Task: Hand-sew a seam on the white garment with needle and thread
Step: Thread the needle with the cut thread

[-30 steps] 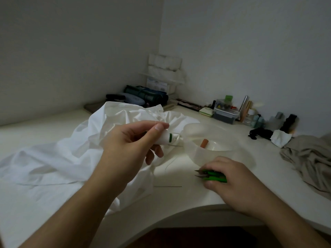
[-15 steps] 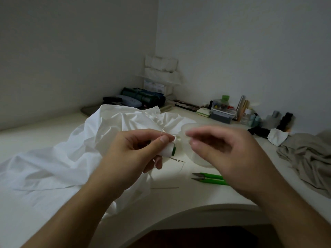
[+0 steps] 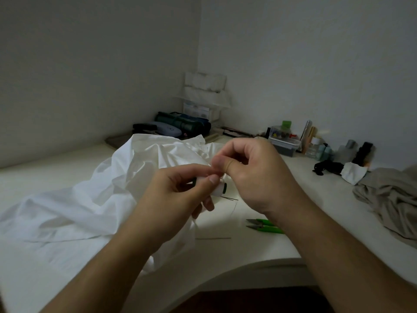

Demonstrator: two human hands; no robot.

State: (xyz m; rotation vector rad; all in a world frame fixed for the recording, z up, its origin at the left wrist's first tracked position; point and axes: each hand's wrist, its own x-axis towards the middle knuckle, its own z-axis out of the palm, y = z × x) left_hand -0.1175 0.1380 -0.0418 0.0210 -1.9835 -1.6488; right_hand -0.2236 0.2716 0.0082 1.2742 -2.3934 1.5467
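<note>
The white garment [image 3: 74, 204] lies crumpled over the left half of the white table [image 3: 248, 249]. My left hand [image 3: 178, 195] holds a small white thread spool [image 3: 220, 189] with a green end above the garment's right edge. A thin needle [image 3: 230, 198] sticks out just below the spool. My right hand [image 3: 250, 175] is right beside the spool, with thumb and forefinger pinched together at its top; the thread itself is too fine to see there. A loose strand [image 3: 233, 210] hangs down from the spool.
Green thread snips [image 3: 264, 225] lie on the table under my right wrist. A thin stick-like item [image 3: 213, 238] lies near the front edge. A beige cloth [image 3: 392, 199] is heaped at the right. Bottles, boxes and pouches [image 3: 284, 141] line the back wall.
My right hand let go of the green snips on the table, rose and closed in on the spool. My left hand kept hold of the spool and turned it slightly.
</note>
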